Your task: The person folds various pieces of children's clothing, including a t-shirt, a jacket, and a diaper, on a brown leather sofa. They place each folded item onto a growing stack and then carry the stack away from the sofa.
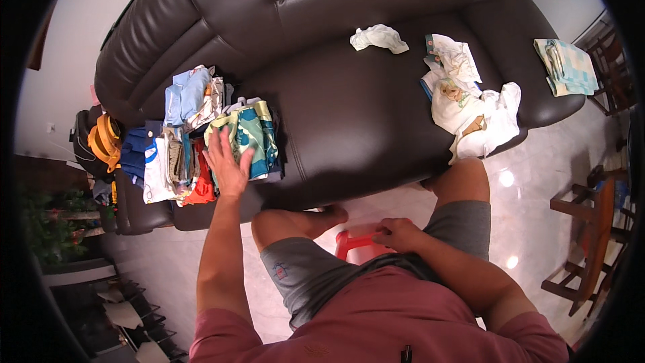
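Observation:
My left hand rests with spread fingers on or just over a folded green and teal patterned garment at the left of the dark leather sofa. Around it lie folded clothes: a light blue garment, a white one with blue trim, a red one and a navy one. My right hand hangs between my knees by a red plastic stool, fingers curled; whether it holds anything is hidden. Loose white garments lie in a heap at the sofa's right.
A crumpled white cloth lies near the backrest. On the right armrest is a folded checked cloth. Wooden chairs stand at the right. A yellow-orange object and a black bag are at the left, near plants.

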Demonstrator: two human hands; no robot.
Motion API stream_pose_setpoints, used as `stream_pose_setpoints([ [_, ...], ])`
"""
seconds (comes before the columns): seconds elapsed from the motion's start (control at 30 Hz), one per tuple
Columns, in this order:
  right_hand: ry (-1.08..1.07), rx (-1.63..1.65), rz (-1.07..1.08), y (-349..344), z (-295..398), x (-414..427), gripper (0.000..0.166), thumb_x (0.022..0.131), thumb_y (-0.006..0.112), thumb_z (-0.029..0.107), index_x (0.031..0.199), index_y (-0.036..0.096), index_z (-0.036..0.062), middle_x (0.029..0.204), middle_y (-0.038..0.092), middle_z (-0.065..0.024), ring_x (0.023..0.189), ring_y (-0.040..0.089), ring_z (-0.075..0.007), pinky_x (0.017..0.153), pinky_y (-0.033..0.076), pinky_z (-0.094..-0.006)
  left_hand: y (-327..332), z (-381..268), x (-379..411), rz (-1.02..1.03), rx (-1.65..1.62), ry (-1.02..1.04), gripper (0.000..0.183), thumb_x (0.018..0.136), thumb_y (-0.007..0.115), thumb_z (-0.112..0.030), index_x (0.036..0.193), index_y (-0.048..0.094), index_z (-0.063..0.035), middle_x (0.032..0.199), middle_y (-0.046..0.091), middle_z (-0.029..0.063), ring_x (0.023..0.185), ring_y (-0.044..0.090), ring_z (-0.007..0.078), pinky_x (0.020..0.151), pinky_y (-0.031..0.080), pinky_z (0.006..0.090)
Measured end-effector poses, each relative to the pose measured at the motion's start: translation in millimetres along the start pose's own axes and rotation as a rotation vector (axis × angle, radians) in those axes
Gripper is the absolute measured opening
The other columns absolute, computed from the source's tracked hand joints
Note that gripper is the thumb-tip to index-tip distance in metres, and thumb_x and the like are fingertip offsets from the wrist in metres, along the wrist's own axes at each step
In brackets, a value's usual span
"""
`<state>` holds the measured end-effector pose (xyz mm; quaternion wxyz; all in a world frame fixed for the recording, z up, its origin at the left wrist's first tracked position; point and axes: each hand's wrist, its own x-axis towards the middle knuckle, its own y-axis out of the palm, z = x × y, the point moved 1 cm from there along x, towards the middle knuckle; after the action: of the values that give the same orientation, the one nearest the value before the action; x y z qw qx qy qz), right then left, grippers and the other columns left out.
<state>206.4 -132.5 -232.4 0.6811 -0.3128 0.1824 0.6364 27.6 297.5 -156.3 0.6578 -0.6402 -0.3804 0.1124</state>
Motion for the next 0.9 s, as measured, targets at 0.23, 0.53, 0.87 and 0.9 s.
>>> stream_pose_setpoints([
  [0.23, -0.032, 0.002, -0.008, -1, 0, -3, 0.053, 0.090, 0.074, 0.041, 0.123, 0.070, 0.0003, 0.111, 0.074, -0.0219, 0.105, 0.071, -0.0350, 0.093, 0.056, -0.0408, -7, -2, -29, 0.317, 0.012, -0.011, 0.087, 0.081, 0.087, -0.024, 0.157, 0.044, -0.0313, 0.169, 0.032, 0.0078, 0.154, 0.025, 0.0478, 0.123, 0.031, 0.0576],
  [0.53, -0.269, -0.750, -1.028, -95, -15, -101, 0.036, 0.086, 0.076, 0.015, 0.117, 0.068, 0.0015, 0.132, 0.063, -0.0179, 0.128, 0.056, -0.0371, 0.110, 0.042, -0.0487, -7, 76, 24, 0.437, -0.574, -0.385, 0.048, 0.100, 0.072, -0.030, 0.139, 0.063, -0.0033, 0.107, 0.076, 0.0111, 0.094, 0.067, 0.0185, 0.091, 0.052, 0.0331],
  [0.87, -0.458, -0.483, -1.135, -98, -13, -107, 0.013, 0.085, 0.073, 0.005, 0.098, 0.073, 0.0058, 0.116, 0.073, -0.0102, 0.118, 0.063, -0.0328, 0.106, 0.044, -0.0437, 6, 55, -8, 0.395, -0.487, -0.153, 0.077, 0.086, 0.087, -0.022, 0.154, 0.050, -0.0151, 0.159, 0.048, 0.0150, 0.144, 0.049, 0.0267, 0.119, 0.038, 0.0332],
  [0.9, -0.464, -0.491, -1.138, -98, -12, -106, 0.012, 0.085, 0.072, 0.005, 0.097, 0.073, 0.0057, 0.116, 0.073, -0.0106, 0.116, 0.063, -0.0328, 0.105, 0.044, -0.0433, 4, 53, -5, 0.445, -0.459, -0.114, 0.084, 0.084, 0.088, -0.026, 0.156, 0.047, -0.0165, 0.164, 0.041, 0.0159, 0.150, 0.040, 0.0305, 0.123, 0.034, 0.0357],
])
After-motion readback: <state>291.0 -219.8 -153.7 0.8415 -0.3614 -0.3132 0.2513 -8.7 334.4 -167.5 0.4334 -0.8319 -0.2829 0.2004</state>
